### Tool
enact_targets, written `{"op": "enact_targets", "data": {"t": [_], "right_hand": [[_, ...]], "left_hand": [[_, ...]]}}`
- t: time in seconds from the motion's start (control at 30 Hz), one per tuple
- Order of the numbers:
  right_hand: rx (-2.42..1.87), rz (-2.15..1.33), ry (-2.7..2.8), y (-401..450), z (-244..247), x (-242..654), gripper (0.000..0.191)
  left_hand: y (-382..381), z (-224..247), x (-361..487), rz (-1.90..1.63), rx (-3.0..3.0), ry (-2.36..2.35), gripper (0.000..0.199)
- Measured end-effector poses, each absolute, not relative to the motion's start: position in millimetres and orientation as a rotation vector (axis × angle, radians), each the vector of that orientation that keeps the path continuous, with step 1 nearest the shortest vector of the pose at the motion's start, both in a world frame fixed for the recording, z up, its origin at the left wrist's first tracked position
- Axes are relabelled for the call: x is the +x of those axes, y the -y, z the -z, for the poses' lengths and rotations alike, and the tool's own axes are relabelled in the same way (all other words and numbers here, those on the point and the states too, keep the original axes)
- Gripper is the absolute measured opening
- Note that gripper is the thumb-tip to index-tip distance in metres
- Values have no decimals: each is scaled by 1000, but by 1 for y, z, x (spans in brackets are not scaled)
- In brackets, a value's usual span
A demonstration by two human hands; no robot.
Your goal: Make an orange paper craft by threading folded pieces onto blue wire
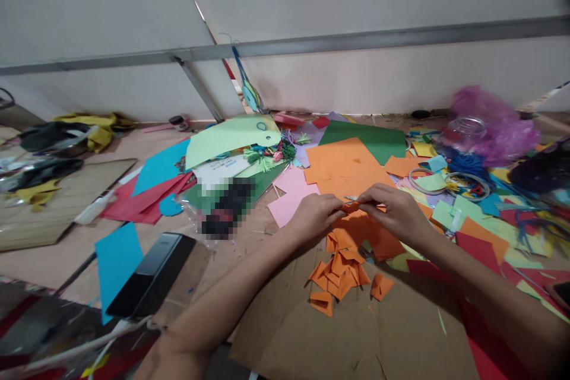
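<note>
My left hand [318, 214] and my right hand [386, 208] meet over the orange paper. Between their fingertips is a small piece of orange paper [351, 207], pinched from both sides. Just above it shows a small grey pointed thing [351, 198], too small to name. Below my hands, small folded orange paper pieces [341, 273] lie in a loose pile on a brown cardboard sheet [285, 332]. Larger orange paper sheets [342, 160] spread out behind my hands, and another orange piece lies under my right hand.
A black box-shaped device [151, 273] and blue paper [116, 267] lie to the left. Green card [231, 139] and tassels [271, 154] are behind. To the right are wire rings [467, 185], paper scraps, a clear jar [465, 130] and a purple plastic bag [494, 122].
</note>
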State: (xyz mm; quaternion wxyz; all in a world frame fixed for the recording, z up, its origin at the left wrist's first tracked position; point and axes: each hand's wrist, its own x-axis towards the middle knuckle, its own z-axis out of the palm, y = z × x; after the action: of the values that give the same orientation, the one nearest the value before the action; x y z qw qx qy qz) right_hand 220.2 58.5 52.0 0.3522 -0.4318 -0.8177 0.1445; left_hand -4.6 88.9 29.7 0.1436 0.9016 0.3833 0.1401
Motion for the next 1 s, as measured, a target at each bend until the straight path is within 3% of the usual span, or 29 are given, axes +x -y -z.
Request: {"op": "enact_targets", "data": {"t": [1.0], "right_hand": [[-1182, -469, 2169, -56, -47, 218, 16]], "left_hand": [[-86, -29, -4, -420, 2453, -990, 18]]}}
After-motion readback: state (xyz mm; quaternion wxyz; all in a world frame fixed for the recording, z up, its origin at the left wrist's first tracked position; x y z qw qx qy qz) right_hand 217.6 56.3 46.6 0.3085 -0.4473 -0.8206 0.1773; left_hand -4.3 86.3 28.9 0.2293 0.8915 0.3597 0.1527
